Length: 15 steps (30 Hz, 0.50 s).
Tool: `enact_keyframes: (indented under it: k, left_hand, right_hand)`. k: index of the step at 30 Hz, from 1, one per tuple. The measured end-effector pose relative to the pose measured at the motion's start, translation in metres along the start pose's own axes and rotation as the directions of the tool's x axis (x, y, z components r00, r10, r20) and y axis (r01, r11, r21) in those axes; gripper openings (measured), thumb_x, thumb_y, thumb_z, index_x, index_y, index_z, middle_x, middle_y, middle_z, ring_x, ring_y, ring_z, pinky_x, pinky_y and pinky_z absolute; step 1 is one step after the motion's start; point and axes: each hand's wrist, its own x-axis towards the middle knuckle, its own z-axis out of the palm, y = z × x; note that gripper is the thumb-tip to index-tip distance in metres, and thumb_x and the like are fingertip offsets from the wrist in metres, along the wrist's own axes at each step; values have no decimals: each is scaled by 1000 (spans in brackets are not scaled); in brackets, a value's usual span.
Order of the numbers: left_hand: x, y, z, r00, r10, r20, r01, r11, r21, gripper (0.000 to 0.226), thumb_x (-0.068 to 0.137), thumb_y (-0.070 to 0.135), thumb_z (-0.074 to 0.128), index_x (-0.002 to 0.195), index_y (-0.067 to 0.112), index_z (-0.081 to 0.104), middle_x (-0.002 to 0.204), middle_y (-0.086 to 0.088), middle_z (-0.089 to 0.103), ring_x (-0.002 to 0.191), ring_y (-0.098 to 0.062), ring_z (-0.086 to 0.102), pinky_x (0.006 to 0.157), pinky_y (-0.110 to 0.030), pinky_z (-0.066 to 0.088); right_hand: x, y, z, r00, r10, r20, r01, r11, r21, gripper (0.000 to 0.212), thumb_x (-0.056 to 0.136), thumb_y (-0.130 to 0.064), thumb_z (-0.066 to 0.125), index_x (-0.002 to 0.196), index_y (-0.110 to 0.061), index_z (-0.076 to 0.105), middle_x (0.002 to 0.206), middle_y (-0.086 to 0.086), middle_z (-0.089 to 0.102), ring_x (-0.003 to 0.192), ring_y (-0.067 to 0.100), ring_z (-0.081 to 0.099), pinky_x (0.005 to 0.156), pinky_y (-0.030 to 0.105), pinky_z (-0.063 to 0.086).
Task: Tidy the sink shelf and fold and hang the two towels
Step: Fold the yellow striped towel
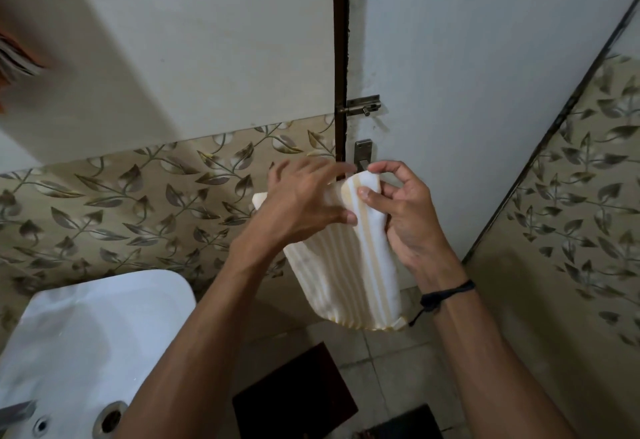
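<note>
Head view: I note left hand (304,196) fingers straight, pressing folded cream-yellow striped ribbed cloth towel (346,272). I see right hand (412,216) pinching its rounded top fold.

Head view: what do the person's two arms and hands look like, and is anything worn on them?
The left forearm and right forearm are bare; no sleeve is in view. The left hand shows no ring or band. Behind the right hand, the wrist wears a dark cord bracelet with a loose knotted end.
</note>
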Motion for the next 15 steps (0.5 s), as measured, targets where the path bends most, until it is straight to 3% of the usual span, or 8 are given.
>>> enact_keyframes:
  k: [1,3,6,8,10,12,15]
  left_hand:
    - [5,1,-1,999,24,48,-21,998,-59,69,73,60,77,135,35,58,132,7,66,127,-19,56,113,-52,32]
    - [10,2,-1,998,47,46,-37,982,-183,43,77,44,81,115,27,69,100,8,72,94,-16,66,87,-46,51]
    - [10,5,2,998,68,-16,-70,978,-196,21,82,29,81,101,25,74,84,14,63,76,-11,57,67,-37,48]
    - [9,6,4,996,67,-52,-76,977,-198,16,84,30,79,97,24,73,83,14,61,74,-11,55,64,-34,43]
    - [9,4,4,997,49,-67,-62,974,-216,17,85,34,77,96,22,72,83,10,64,74,-14,58,66,-37,48]
    - [10,4,2,997,20,-69,-34,976,-214,17,86,37,76,96,24,72,83,9,66,76,-17,60,68,-41,52]
    - [11,4,-3,998,-15,-64,3,982,-190,15,87,39,75,94,26,71,81,10,65,76,-17,61,68,-39,50]
  right_hand:
    - [1,-1,0,1000,-10,0,10,1000,-9,33,84,11,69,104,-14,61,94,21,73,82,29,73,62,38,60]
    - [1,-4,-5,999,-42,1,42,997,-69,35,85,7,70,110,-16,61,96,22,75,84,33,73,70,42,60]
    - [-3,-5,-22,995,-94,35,99,974,-204,39,89,-7,72,122,-22,58,100,17,77,89,33,71,80,43,57]
    - [-9,1,-38,991,-131,2,127,957,-259,37,89,-15,72,122,-23,59,102,12,76,93,27,71,83,36,58]
    - [-12,22,-57,978,-169,-119,120,933,-338,27,90,-15,72,115,-22,64,100,8,76,95,22,71,86,32,58]
    - [-14,59,-78,942,-141,-304,10,919,-394,17,91,-10,70,100,-25,69,96,2,75,94,21,70,86,35,58]
    - [-18,115,-93,854,-9,-521,-226,895,-386,26,90,-2,63,85,-26,69,93,5,73,91,28,68,75,36,55]
